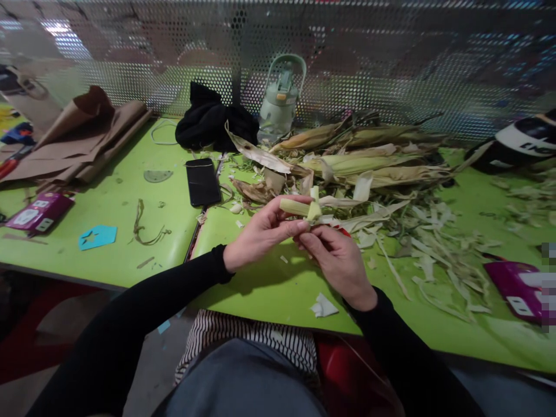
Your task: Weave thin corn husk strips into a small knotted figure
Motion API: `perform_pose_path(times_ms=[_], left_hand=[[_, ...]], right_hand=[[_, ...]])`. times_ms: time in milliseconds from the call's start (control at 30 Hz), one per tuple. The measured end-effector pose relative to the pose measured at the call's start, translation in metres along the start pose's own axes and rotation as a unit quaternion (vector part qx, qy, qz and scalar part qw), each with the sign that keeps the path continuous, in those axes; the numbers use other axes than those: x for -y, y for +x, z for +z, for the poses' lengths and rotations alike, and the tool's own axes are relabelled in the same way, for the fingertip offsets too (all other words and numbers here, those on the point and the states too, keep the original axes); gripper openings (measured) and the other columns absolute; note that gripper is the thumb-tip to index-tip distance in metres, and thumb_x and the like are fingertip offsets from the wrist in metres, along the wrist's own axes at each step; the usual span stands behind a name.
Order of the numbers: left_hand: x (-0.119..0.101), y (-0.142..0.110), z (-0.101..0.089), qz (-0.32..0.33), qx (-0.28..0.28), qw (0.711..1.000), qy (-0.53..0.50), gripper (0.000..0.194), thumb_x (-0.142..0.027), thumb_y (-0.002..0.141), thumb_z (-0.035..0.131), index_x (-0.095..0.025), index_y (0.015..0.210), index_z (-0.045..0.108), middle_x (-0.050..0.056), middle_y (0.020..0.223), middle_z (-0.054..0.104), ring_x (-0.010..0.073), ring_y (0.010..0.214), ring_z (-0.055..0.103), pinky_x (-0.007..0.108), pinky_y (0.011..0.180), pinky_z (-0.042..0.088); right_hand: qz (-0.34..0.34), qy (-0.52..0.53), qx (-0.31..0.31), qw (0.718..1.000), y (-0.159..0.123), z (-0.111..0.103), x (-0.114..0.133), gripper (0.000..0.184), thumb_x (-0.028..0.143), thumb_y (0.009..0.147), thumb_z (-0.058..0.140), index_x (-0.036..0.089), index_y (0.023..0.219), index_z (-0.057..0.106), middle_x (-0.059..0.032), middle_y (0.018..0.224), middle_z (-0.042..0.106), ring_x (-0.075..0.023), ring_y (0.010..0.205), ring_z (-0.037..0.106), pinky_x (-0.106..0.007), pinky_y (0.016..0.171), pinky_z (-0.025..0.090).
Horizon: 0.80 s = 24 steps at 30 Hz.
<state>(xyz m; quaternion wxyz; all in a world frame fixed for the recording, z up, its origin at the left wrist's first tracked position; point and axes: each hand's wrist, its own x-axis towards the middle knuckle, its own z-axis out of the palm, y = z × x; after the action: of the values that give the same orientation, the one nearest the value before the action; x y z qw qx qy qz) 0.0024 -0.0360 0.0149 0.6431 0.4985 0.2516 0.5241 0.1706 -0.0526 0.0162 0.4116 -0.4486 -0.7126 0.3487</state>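
Note:
My left hand [260,231] pinches a folded strip of pale corn husk [304,207] from the left, fingers closed on it above the green table [113,208]. My right hand [336,258] meets it from the right, fingers curled onto the same husk piece near its fold. Something small and red shows just under the right fingers; I cannot make it out. Both arms wear black sleeves.
A heap of dried corn husks [360,156] lies just beyond the hands, with torn scraps [434,255] spread to the right. A black phone [202,181], black cloth [208,121], green bottle [281,98], brown paper [78,139] and purple packets [516,286] lie around. A perforated metal screen stands behind.

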Motion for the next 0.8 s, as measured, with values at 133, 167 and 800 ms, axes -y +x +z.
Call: perform_pose_path(times_ms=[133, 167, 800], left_hand=[[0.000, -0.001, 0.000, -0.026, -0.018, 0.999, -0.016, 0.039, -0.033, 0.080, 0.079, -0.019, 0.113, 0.065, 0.001, 0.092, 0.067, 0.0127, 0.085, 0.062, 0.026, 0.080, 0.052], [0.001, -0.001, 0.000, -0.030, -0.022, 0.999, -0.017, 0.039, -0.033, 0.080, 0.079, -0.019, 0.114, 0.065, 0.001, 0.090, 0.067, 0.0124, 0.084, 0.062, 0.026, 0.080, 0.051], [-0.009, -0.001, -0.006, -0.051, 0.050, 0.996, 0.057, 0.038, -0.029, 0.080, 0.079, -0.017, 0.112, 0.062, 0.004, 0.103, 0.067, 0.0108, 0.083, 0.064, 0.023, 0.074, 0.053]], right_hand=[[-0.162, -0.181, -0.017, 0.970, -0.002, 0.000, 0.000, 0.024, 0.026, 0.094, 0.058, 0.021, 0.071, 0.059, 0.0003, 0.063, 0.058, -0.0131, 0.058, 0.052, -0.027, 0.057, 0.040], [-0.188, -0.207, -0.010, 0.960, -0.002, 0.001, 0.000, 0.026, 0.025, 0.095, 0.057, 0.021, 0.070, 0.058, 0.0003, 0.062, 0.057, -0.0131, 0.058, 0.052, -0.027, 0.056, 0.039], [0.043, 0.034, 0.017, 0.998, 0.002, -0.012, -0.005, 0.045, 0.061, 0.095, 0.051, 0.021, 0.072, 0.054, 0.0039, 0.060, 0.051, -0.0091, 0.050, 0.045, -0.023, 0.046, 0.034]])
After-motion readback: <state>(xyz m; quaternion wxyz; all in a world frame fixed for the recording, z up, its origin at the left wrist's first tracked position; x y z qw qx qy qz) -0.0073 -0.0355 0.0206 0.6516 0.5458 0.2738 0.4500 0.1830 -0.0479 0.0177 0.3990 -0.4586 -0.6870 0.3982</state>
